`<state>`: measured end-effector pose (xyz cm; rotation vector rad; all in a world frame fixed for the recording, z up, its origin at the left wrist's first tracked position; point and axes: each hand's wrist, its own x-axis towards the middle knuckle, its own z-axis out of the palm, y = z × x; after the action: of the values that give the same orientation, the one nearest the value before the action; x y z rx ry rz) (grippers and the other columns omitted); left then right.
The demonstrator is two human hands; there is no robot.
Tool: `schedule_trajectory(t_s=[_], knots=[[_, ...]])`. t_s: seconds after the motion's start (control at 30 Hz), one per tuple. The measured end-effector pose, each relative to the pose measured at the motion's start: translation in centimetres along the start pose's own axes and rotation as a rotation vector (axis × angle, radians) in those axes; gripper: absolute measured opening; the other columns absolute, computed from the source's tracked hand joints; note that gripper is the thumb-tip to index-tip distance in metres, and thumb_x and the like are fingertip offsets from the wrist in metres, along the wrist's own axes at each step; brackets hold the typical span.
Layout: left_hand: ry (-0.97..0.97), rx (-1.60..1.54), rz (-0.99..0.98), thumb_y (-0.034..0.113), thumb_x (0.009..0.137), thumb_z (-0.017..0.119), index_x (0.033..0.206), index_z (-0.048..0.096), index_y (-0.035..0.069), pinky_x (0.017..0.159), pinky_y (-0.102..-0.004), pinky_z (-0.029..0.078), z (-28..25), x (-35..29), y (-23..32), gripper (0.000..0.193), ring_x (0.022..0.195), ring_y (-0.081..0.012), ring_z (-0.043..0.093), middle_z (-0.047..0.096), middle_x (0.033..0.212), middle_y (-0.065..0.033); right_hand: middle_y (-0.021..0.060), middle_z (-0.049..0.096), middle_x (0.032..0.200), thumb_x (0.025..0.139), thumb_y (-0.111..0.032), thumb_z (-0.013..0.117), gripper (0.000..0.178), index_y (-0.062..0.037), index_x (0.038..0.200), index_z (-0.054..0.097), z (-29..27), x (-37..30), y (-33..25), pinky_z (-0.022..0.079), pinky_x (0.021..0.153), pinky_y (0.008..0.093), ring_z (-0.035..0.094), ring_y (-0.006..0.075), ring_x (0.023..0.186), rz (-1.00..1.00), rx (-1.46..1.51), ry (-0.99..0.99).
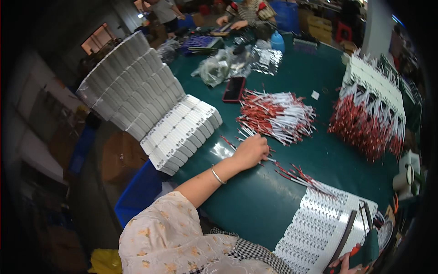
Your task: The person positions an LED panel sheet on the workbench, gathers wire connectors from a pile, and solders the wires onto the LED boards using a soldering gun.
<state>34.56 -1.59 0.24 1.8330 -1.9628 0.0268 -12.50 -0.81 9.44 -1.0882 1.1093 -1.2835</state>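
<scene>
My left hand (252, 152) reaches over the green table, fingers curled down and closed on a few short red and white wires (272, 160). Just beyond it lies a big pile of the same wires (278, 116). A smaller row of wires (303, 177) runs from near my fingers to the top edge of a white panel with rows of metallic pads (315, 223), apparently a circuit-board sheet. At the lower right my right hand (346, 264), partly cut off, is closed around a dark green tool with an orange part (365, 253). A dark strip (344, 235) lies across the panel.
Stacked white panels (182, 130) stand on the left, above a blue bin (139, 192). Panels with hanging red and white wires (369, 107) are at right. A phone (234, 89), plastic bags (214, 68) and a blue bottle (277, 41) lie farther back; another person (248, 13) works opposite.
</scene>
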Motion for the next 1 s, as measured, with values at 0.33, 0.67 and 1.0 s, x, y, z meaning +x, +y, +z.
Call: schedule_trajectory(t_s=[0.33, 0.67, 1.0], knots=[[-0.232, -0.181, -0.373, 0.017, 0.077, 0.072, 0.08, 0.068, 0.004, 0.068, -0.0389, 0.049, -5.4, -1.9, -1.5, 0.014, 0.077, -0.03, 0.064, 0.065, 0.08, -0.0118, 0.0103, 0.056, 0.071, 0.083, 0.004, 0.063, 0.041, 0.008, 0.121, 0.049, 1.7, 1.7, 0.4, 0.043, 0.044, 0.0261, 0.052, 0.0146, 0.049, 0.003, 0.029, -0.077], [-0.026, -0.052, -0.217, 0.016, 0.07, 0.08, 0.099, 0.069, 0.012, 0.086, -0.0378, 0.045, -2.8, 0.1, -4.1, 0.031, 0.104, -0.0271, 0.053, 0.056, 0.106, -0.0069, 0.0112, 0.057, 0.072, 0.083, 0.006, 0.061, 0.04, 0.0088, 0.121, 0.049, 1.1, 0.9, 0.1, 0.043, 0.045, 0.0268, 0.05, 0.0157, 0.049, -0.027, 0.019, -0.016], [-0.12, 0.15, -0.01, 0.019, 0.077, 0.071, 0.092, 0.06, 0.008, 0.08, -0.039, 0.042, -1.2, 0.8, -3.2, 0.021, 0.096, -0.0272, 0.052, 0.053, 0.098, -0.0067, 0.0071, 0.05, 0.069, 0.082, -0.01, 0.065, 0.055, 0.0089, 0.128, 0.04, 1.5, 0.5, 1.3, 0.041, 0.038, 0.0247, 0.046, 0.0114, 0.043, -0.022, -0.033, 0.072]])
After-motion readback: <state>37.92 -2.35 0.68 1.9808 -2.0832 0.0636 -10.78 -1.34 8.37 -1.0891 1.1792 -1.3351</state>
